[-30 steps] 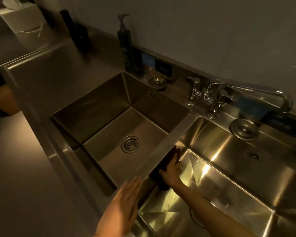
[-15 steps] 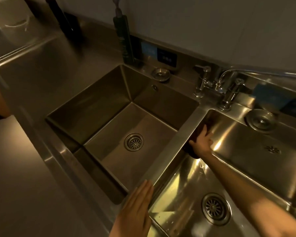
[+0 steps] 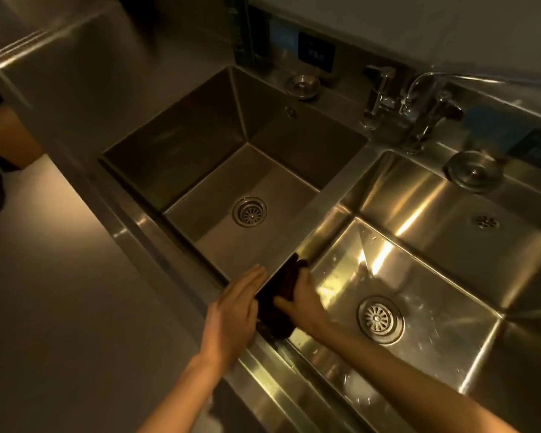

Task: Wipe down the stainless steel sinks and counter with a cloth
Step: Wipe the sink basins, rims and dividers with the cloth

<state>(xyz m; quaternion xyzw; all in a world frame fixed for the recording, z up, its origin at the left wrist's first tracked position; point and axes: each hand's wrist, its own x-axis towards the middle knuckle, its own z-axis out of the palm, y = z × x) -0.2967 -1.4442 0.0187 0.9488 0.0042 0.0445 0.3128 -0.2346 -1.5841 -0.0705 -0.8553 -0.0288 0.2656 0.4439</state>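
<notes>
A dark cloth (image 3: 283, 295) lies against the left inner wall of the right sink (image 3: 419, 276), near its front corner. My right hand (image 3: 306, 300) presses the cloth onto that wall, fingers spread over it. Flat on the divider between the basins, at the front rim, rests my left hand (image 3: 235, 314) with straight fingers. The left sink (image 3: 200, 157) is deep and dark, with a round drain (image 3: 250, 211). The steel counter (image 3: 85, 89) runs off to the left.
A faucet (image 3: 419, 101) with handles stands behind the divider. Two loose drain stoppers (image 3: 303, 85) (image 3: 473, 173) sit on the back ledge, with a soap bottle (image 3: 245, 32) behind the left sink. The right sink's drain (image 3: 380, 320) lies just right of my right hand.
My right hand has slid the cloth along the divider wall, first toward the back, then forward to the front corner. The left hand stays on the front rim.
</notes>
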